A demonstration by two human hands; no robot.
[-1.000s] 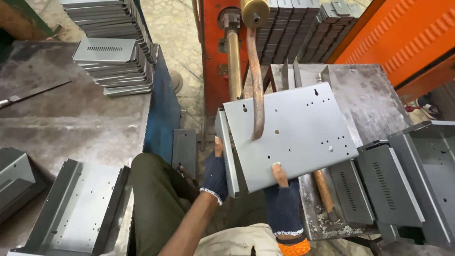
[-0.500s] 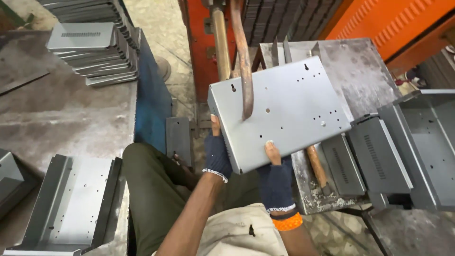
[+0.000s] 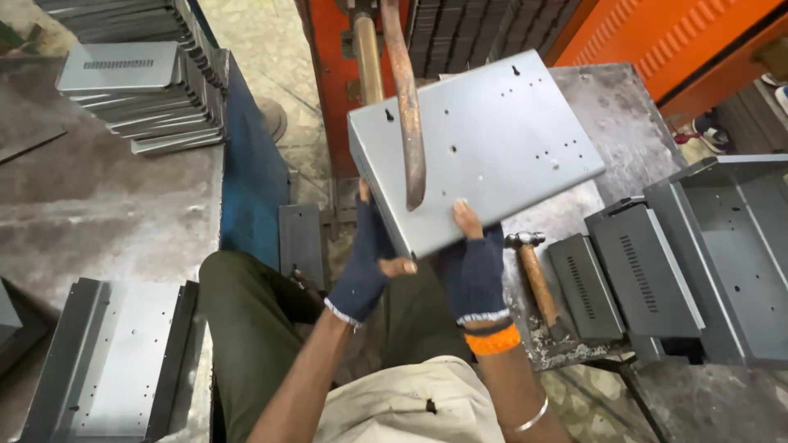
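Note:
I hold a grey sheet-metal panel (image 3: 492, 139) with punched holes and folded edges, tilted in front of me. My left hand (image 3: 365, 267), in a dark fingerless glove, grips its near-left corner from below. My right hand (image 3: 474, 262), gloved the same way with an orange cuff, grips the near edge with the thumb on top. A rusty curved metal lever (image 3: 408, 107) hangs down in front of the panel's left part.
A hammer (image 3: 533, 271) lies on the metal bench (image 3: 607, 107) right of my hands. Grey vented covers (image 3: 648, 271) and a box part (image 3: 739, 246) sit at right. Stacked panels (image 3: 139, 90) lie far left, another panel (image 3: 115, 361) near left. An orange machine (image 3: 657, 41) stands behind.
The panel has been lifted and tipped more upright toward the far right, with both hands still on its near edge. The view has shifted closer.

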